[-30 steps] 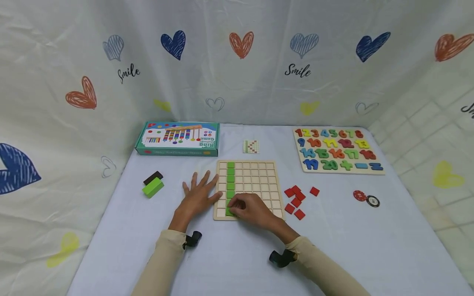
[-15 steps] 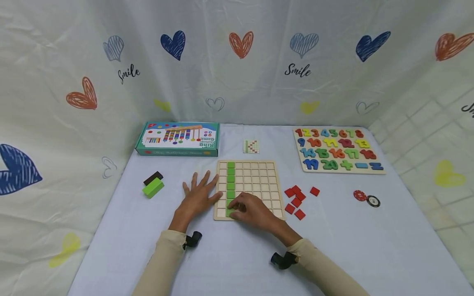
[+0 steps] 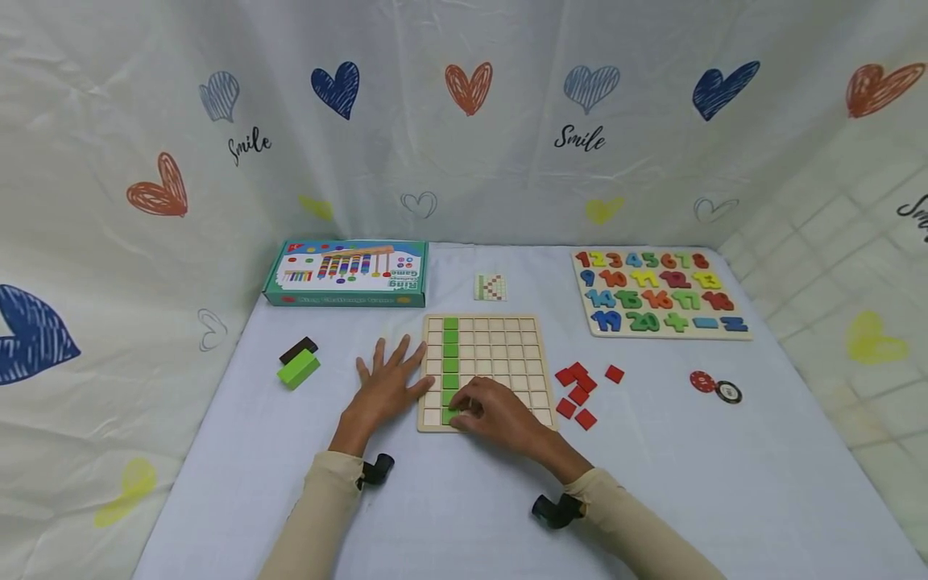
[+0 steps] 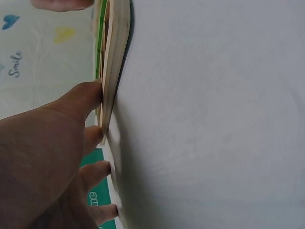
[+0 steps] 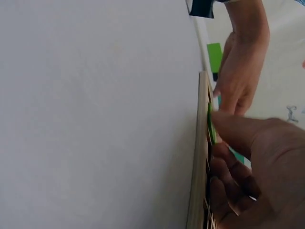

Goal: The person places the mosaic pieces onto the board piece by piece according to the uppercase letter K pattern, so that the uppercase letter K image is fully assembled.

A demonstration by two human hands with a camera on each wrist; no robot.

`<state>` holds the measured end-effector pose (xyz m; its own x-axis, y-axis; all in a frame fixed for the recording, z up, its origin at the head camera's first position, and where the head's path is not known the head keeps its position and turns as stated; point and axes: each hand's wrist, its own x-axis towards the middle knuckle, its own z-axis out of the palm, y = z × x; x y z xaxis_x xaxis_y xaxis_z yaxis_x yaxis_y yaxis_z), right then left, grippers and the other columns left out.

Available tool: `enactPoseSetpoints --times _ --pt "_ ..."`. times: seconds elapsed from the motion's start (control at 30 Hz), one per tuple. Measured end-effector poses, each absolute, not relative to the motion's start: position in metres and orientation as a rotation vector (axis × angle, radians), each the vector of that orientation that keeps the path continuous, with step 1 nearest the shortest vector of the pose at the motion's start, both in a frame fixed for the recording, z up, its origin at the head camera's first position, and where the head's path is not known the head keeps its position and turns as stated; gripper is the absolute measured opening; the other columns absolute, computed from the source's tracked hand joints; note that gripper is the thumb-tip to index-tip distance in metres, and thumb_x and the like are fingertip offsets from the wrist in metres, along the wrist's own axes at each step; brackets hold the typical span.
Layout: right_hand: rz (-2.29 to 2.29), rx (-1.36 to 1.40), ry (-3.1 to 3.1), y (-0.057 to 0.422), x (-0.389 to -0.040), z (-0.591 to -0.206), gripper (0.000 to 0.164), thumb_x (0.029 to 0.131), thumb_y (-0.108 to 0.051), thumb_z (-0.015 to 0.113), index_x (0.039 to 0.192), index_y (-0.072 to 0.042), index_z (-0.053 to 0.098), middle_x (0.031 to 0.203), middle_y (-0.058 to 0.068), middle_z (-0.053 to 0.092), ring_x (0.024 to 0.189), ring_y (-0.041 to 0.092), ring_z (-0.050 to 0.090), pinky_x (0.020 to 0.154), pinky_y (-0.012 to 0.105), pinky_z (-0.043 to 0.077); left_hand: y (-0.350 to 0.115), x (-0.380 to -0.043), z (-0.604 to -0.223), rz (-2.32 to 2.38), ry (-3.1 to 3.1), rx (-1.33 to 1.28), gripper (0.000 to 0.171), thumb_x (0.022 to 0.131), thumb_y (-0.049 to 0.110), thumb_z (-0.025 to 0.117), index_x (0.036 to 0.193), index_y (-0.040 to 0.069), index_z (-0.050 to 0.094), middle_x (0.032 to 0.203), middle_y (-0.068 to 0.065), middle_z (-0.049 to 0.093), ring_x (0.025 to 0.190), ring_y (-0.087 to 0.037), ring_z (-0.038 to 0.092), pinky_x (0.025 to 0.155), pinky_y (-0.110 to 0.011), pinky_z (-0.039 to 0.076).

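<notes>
A wooden grid board (image 3: 500, 352) lies on the white cloth with green square tiles (image 3: 451, 350) down its second column from the left. My left hand (image 3: 384, 392) lies spread at the board's left edge; its thumb (image 4: 90, 93) touches the rim in the left wrist view. At the near end of the green column, my right hand (image 3: 500, 416) pinches the lowest green tile (image 3: 449, 417) between thumb and curled index finger. In the right wrist view that green tile (image 5: 211, 123) sits at the board's surface, right at my thumb tip.
Several loose red tiles (image 3: 578, 395) lie right of the board. A patterned card (image 3: 490, 287) sits behind it. Around stand a green game box (image 3: 348, 274), a number puzzle (image 3: 661, 294), poker chips (image 3: 702, 382), a green block (image 3: 298, 370) and a dark block (image 3: 298, 349).
The right thumb and index finger have spread slightly apart around the lowest green tile since a second ago. My left hand keeps its place at the board's edge.
</notes>
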<state>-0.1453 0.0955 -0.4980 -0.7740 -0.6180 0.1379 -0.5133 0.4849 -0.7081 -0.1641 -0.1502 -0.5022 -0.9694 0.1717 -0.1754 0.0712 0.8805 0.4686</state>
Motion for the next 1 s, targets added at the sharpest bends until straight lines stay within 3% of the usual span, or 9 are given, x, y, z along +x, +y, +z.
enactPoseSetpoints --times 0.23,0.57,0.77,1.0 --pt "-1.307 -0.805 2.567 0.131 -0.167 -0.477 0.020 0.095 -0.016 0.082 0.113 -0.008 0.077 0.102 -0.002 0.073 0.088 0.012 0.064 0.079 0.024 0.057 -0.151 -0.165 -0.502 0.705 2.815 0.171 0.075 0.106 0.052 0.061 0.169 0.026 0.030 0.179 -0.008 0.012 0.163 -0.047 -0.010 0.118 -0.082 -0.009" --pt "-0.890 -0.365 2.602 0.255 -0.191 -0.432 0.045 0.098 -0.026 0.078 0.131 0.002 0.065 0.126 0.022 0.068 0.109 0.033 0.065 0.084 0.041 0.061 -0.149 -0.164 -0.502 0.725 2.809 0.155 0.075 0.106 0.050 0.062 0.169 0.026 0.031 0.179 -0.008 0.012 0.163 -0.047 -0.010 0.118 -0.081 -0.009" --pt "-0.751 -0.220 2.593 0.303 -0.191 -0.445 0.045 0.096 -0.028 0.081 0.122 0.004 0.065 0.115 0.020 0.066 0.104 0.033 0.059 0.081 0.040 0.057 -0.149 -0.162 -0.503 0.727 2.814 0.156 0.075 0.105 0.049 0.064 0.168 0.024 0.033 0.179 -0.009 0.014 0.162 -0.048 -0.009 0.118 -0.082 -0.008" --pt "-0.817 -0.143 2.613 0.311 -0.190 -0.464 0.044 0.096 -0.031 0.080 0.114 0.002 0.058 0.104 0.013 0.062 0.097 0.028 0.055 0.077 0.036 0.050 -0.149 -0.162 -0.502 0.726 2.813 0.144 0.075 0.105 0.050 0.063 0.169 0.026 0.032 0.179 -0.007 0.013 0.163 -0.046 -0.009 0.119 -0.081 -0.009"
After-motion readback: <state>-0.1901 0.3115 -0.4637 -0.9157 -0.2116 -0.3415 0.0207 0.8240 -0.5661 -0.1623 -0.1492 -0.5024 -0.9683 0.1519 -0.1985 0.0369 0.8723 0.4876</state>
